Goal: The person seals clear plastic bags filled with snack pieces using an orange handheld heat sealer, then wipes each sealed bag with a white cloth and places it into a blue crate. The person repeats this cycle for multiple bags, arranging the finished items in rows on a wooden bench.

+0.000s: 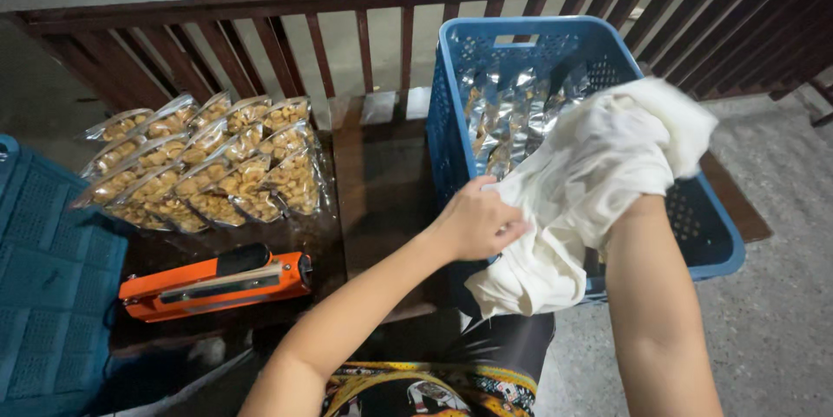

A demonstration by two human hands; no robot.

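A dark wooden table (373,165) stands against a railing of brown wooden slats (260,48), with grey concrete floor to the right. On the table's right end sits a blue perforated plastic crate (473,61) holding silver foil pouches (512,113) stacked upright. Above the crate's near side hangs a crumpled cream-white cloth (599,174), bunched and drooping over the rim. The right hand (646,196) is buried inside the cloth, so I cannot tell whether its grip is clenched or loose; only the forearm shows. The left hand (475,222) has its grip closed on the cloth's lower left edge, pinching the fabric. At the table's left end lies a fanned pile of clear plastic pouches of pale nuts (208,165), and just in front of it an orange hand-press heat sealer (217,282), lever down. A teal crate (48,278) stands at the far left. The loose cloth could snag the crate rim or drag the foil pouches over.
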